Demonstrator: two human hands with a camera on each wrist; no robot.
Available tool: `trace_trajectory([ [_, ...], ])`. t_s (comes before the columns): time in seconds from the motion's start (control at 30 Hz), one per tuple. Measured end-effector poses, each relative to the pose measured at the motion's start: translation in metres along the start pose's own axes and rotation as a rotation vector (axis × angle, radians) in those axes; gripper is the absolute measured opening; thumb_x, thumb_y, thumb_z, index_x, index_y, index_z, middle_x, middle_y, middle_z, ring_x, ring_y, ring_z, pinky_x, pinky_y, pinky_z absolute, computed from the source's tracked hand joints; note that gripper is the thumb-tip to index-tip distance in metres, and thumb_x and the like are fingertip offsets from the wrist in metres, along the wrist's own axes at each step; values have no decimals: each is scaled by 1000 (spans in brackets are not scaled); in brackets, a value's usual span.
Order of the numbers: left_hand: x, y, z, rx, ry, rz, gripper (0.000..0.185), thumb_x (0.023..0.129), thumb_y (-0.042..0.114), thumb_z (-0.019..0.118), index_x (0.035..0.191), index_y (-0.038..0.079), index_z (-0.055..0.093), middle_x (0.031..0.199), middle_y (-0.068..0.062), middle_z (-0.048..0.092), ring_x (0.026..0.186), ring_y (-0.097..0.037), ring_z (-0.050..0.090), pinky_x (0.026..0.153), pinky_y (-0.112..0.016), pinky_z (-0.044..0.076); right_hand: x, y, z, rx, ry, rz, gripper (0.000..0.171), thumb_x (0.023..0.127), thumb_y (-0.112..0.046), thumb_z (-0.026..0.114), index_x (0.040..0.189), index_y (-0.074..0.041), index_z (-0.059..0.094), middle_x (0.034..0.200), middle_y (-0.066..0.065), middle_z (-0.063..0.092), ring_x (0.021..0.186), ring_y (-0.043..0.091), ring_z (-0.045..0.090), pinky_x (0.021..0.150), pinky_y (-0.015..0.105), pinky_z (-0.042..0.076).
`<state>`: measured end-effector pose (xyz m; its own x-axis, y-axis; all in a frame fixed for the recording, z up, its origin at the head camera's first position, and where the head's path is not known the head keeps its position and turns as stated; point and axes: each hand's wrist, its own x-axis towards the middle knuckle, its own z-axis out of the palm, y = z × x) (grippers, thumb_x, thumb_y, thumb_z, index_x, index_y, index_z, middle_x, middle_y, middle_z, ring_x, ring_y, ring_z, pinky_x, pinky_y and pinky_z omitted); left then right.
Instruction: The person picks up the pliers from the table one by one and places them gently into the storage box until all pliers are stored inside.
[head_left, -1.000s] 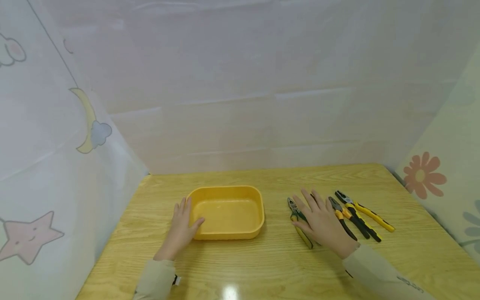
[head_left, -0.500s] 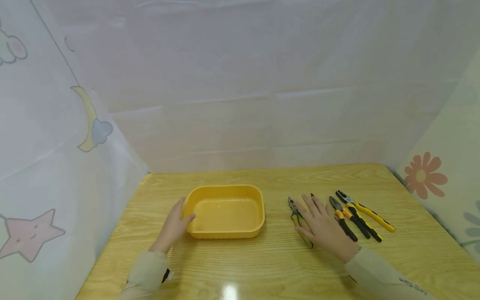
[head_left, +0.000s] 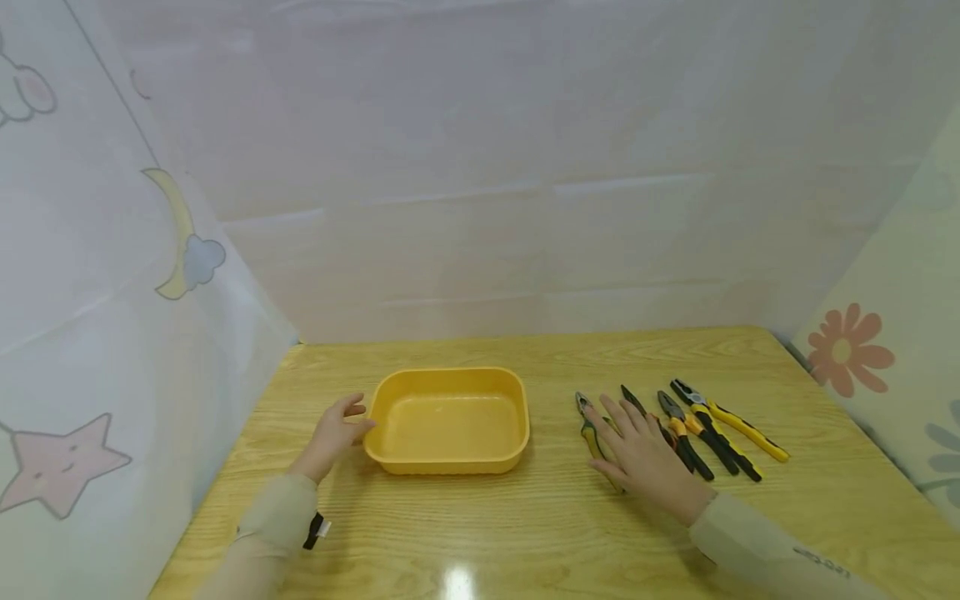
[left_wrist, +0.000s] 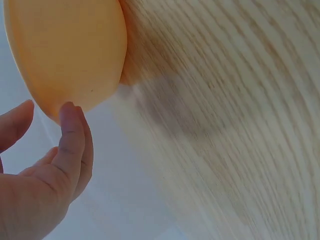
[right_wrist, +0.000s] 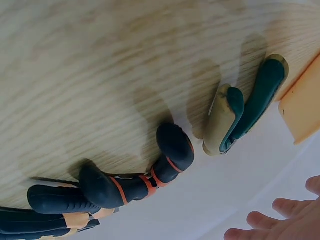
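From my head, my left hand (head_left: 332,433) sits at the nine o'clock end of the yellow tray (head_left: 448,454), fingers loosely curled, fingertips at its rim, gripping nothing. My right hand (head_left: 641,454) lies spread and flat over the row of pliers (head_left: 686,433) on the table (head_left: 525,533), at the tray's three o'clock. The green-handled pliers (head_left: 592,429) peek out at my thumb side, long axis running from twelve to six. My right hand is the nearer one to them.

At my left wrist, my thumb and a finger (left_wrist: 72,145) hover just beside the tray's outer wall (left_wrist: 65,50); I can't tell whether they touch.

At my right wrist, my fingertips (right_wrist: 280,225) hang relaxed and hold nothing, with the green handles (right_wrist: 245,110) toward twelve o'clock and the black handles (right_wrist: 130,185) toward nine.
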<state>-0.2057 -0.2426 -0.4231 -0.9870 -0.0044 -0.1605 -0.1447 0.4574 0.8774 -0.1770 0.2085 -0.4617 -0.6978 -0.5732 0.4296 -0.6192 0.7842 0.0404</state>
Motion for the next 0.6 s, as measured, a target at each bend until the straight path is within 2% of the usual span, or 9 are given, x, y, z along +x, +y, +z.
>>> trace_trajectory([
  [0.1,5,-1,-2,-23,0,-16,58,94,-2,56,144,-15,28,131,-37,41,107,-42,56,76,-38,55,0,1,0,-1,10,-11,72,96,-48,53,154,-12,28,144,27,38,121,52,44,82,68,44],
  [0.27,9,-2,-6,-42,-17,-45,56,95,-1,56,143,-15,31,127,-35,45,97,-32,61,76,-39,55,0,2,0,17,11,-10,78,91,-41,64,154,-12,28,144,27,38,121,52,44,82,69,44],
  [0.43,12,-2,-8,-96,-60,-74,55,96,-2,55,143,-14,31,131,-36,42,108,-41,59,80,-41,55,-1,2,1,16,-2,-10,84,85,-34,73,153,-12,29,144,28,38,121,52,44,82,69,44],
  [0.6,16,-5,-10,-142,-84,-98,56,95,-2,55,145,-11,31,134,-36,39,109,-39,58,82,-41,55,-2,2,1,14,-17,-11,81,84,-33,75,151,-9,34,145,27,37,121,52,44,82,68,45],
])
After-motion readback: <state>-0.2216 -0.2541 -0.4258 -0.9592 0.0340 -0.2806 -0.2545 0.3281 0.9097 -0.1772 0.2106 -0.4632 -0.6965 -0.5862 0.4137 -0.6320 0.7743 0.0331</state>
